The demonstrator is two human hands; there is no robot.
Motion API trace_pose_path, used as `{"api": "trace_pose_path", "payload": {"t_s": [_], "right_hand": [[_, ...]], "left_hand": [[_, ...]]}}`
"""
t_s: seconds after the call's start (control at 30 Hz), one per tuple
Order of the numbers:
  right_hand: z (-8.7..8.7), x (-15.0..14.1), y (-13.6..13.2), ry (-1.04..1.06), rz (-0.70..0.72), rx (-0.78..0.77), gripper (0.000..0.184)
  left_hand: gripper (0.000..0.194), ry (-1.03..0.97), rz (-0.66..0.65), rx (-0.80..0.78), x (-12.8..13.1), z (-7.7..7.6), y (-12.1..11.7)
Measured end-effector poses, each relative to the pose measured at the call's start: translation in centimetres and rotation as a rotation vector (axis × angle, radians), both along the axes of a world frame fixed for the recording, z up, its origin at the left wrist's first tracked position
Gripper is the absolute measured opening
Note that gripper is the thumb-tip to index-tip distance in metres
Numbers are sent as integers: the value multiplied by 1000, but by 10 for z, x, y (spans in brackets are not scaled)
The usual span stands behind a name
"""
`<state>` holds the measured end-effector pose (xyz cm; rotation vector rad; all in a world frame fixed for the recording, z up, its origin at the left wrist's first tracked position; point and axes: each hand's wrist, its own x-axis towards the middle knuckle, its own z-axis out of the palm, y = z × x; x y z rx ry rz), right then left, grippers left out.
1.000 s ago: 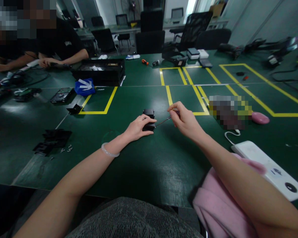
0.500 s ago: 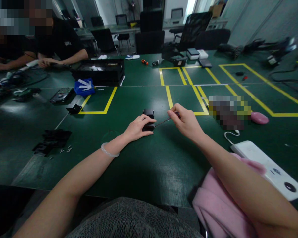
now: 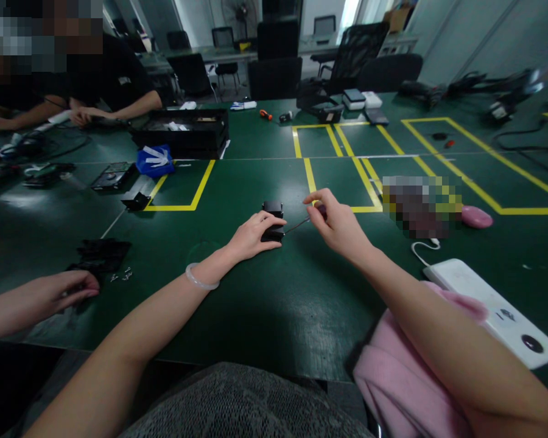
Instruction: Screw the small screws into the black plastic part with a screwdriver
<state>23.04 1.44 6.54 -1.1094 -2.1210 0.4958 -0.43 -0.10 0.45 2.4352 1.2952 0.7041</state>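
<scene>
In the middle of the table, a small black box-shaped part (image 3: 273,209) is pinned by my left hand (image 3: 251,237), its fingers wrapped over the part. My right hand (image 3: 335,219) has a screwdriver (image 3: 298,226) by its dark handle, partly hidden in the palm, with the index finger stretched out. The thin shaft slants down to the left, and its tip meets the right side of the black part. Whether a screw sits at the tip is too small to tell.
At left, another person's hand (image 3: 73,289) reaches over black parts (image 3: 103,254) beside several screws (image 3: 126,275). Farther back are a black tray (image 3: 182,140) and a blue pouch (image 3: 154,160). A white power bank (image 3: 493,310) and pink cloth (image 3: 406,377) lie at right.
Another person's hand has come in from the left to the black parts. My right index finger has lifted and straightened on the screwdriver. My left hand has stayed put.
</scene>
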Motion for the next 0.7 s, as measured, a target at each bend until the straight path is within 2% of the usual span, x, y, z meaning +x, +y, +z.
{"api": "trace_pose_path", "payload": {"t_s": [0.5,0.7], "right_hand": [[1,-1,-2,-37,2,16,17],[3,-2,-4,-71,-14,-21,25]], "left_hand": [[48,23,-1,4,1,3,-1],[47,15,-7,6,0,2,0]]}}
